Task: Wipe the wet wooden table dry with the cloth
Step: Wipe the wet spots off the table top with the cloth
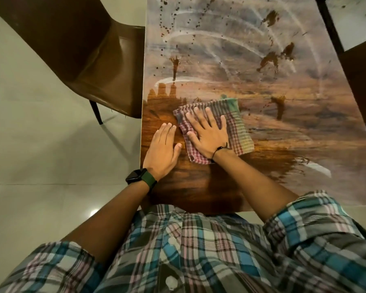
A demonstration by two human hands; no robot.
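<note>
A checked red-and-white cloth with a green edge lies flat on the wooden table, near its left front corner. My right hand presses on the cloth with fingers spread. Just left of the cloth, my left hand rests flat on the bare wood by the table's left edge, fingers together, holding nothing. Water covers much of the table: dark puddles and drops toward the far end, pale curved streaks across the middle, and a dark patch around the cloth.
A brown leather chair stands against the table's left side. A dark frame and a light speckled surface lie at the far right. Pale tiled floor spreads to the left.
</note>
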